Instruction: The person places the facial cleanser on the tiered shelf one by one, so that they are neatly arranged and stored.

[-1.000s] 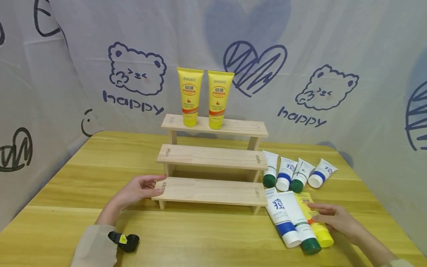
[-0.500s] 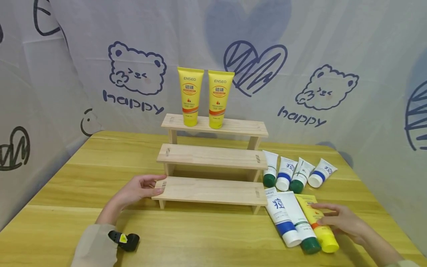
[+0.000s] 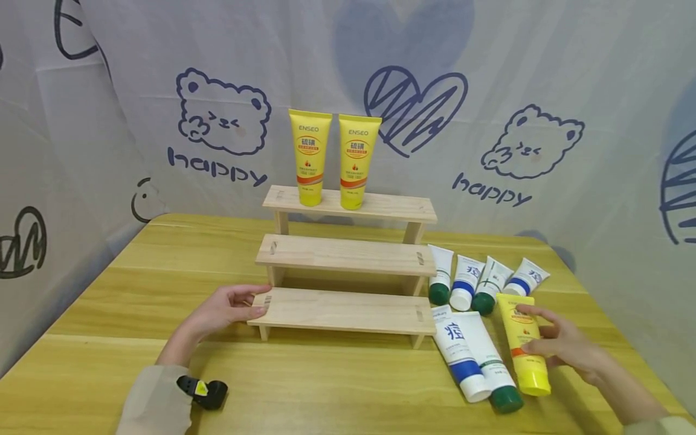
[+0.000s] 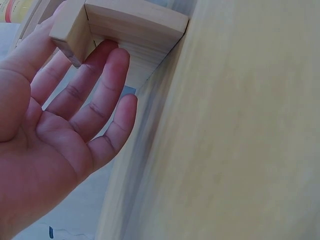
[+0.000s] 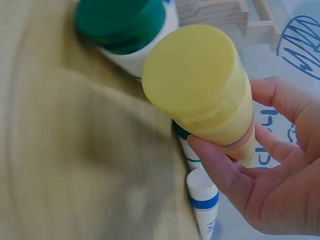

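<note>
My right hand [image 3: 571, 347] holds a yellow squeeze tube [image 3: 524, 344] by its sides, cap toward me, above the table at the right. In the right wrist view the tube's yellow cap [image 5: 192, 75] faces the camera, with thumb and fingers around the body. My left hand [image 3: 225, 311] grips the left end of the bottom step of a three-step wooden display stand [image 3: 342, 311]; in the left wrist view some fingers [image 4: 112, 75] reach under that step. Two matching yellow tubes [image 3: 310, 157] stand upright, caps down, on the top step.
Beside the stand lie a large white-and-blue tube [image 3: 459, 353] and a white tube with a green cap [image 3: 489, 356]. Behind them several smaller white tubes [image 3: 467, 281] lie in a row on the wooden table [image 3: 326, 386]. A printed curtain [image 3: 326, 54] hangs behind.
My right hand has lifted the yellow tube from beside the green-capped tube, shifting it slightly right and away from me. The left hand and the stand stay put.
</note>
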`<state>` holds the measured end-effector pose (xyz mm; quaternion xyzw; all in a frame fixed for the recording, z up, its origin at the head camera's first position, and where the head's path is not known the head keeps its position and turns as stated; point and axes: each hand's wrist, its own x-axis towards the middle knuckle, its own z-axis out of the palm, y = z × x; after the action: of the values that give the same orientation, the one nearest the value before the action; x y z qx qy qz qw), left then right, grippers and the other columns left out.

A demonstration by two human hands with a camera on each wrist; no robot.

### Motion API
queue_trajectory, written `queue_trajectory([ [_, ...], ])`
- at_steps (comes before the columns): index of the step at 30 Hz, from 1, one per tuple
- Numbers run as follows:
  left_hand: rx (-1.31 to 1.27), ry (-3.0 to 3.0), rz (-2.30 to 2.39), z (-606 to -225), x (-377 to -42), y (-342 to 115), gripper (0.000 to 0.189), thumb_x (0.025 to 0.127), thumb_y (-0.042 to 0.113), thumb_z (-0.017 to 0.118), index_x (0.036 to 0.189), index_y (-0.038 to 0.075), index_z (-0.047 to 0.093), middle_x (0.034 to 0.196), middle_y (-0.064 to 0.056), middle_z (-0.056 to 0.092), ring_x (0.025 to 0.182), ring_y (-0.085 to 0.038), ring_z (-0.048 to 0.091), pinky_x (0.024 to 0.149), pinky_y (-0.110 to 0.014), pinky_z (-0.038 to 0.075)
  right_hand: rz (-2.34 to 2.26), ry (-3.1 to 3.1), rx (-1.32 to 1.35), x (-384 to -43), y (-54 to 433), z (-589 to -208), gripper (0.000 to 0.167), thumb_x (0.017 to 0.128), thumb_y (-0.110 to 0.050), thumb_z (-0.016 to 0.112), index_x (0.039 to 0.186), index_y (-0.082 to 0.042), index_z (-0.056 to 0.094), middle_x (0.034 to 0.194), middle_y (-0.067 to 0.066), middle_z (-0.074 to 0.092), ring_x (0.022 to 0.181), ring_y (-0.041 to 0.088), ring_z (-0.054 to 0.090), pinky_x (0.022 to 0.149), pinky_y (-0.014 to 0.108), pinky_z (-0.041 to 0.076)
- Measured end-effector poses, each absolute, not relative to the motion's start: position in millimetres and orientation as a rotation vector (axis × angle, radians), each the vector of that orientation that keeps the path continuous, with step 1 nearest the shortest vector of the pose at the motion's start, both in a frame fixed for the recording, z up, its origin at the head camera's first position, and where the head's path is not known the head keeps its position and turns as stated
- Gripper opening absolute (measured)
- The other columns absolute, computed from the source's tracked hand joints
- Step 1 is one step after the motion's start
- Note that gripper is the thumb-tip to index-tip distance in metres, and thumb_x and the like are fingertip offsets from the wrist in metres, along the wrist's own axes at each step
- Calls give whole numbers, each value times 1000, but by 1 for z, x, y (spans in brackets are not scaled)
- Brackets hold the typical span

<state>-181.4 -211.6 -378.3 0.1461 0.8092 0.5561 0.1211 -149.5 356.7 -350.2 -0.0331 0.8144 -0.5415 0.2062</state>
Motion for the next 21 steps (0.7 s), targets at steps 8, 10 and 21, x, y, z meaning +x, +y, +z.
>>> queue_trajectory([
  [8, 446, 2358, 1630, -380, -182, -212, 52, 84, 16, 64, 128, -5, 45, 90, -12, 50, 78, -19, 45, 63, -30, 44, -1639, 2389, -47, -159, 346, -339, 58, 79, -7, 65, 119, -41, 39, 127, 41, 19, 82, 23, 56, 62, 39, 50],
  [10, 449, 2358, 1631, -380, -182, -213, 52, 84, 16, 64, 127, -5, 45, 89, -12, 50, 78, -19, 46, 63, -30, 44, -1654, 2423, -25, -162, 341, -336, 61, 79, -8, 66, 125, -37, 37, 130, 39, 17, 84, 20, 54, 63, 37, 50],
  [21, 444, 2354, 1637, -381, -183, -213, 52, 84, 17, 64, 127, -4, 46, 89, -12, 50, 77, -19, 45, 62, -30, 43, -1963, 2390, 107, -195, 331, -343, 75, 81, -11, 67, 139, -31, 25, 134, 19, 27, 93, 19, 46, 66, 32, 49],
])
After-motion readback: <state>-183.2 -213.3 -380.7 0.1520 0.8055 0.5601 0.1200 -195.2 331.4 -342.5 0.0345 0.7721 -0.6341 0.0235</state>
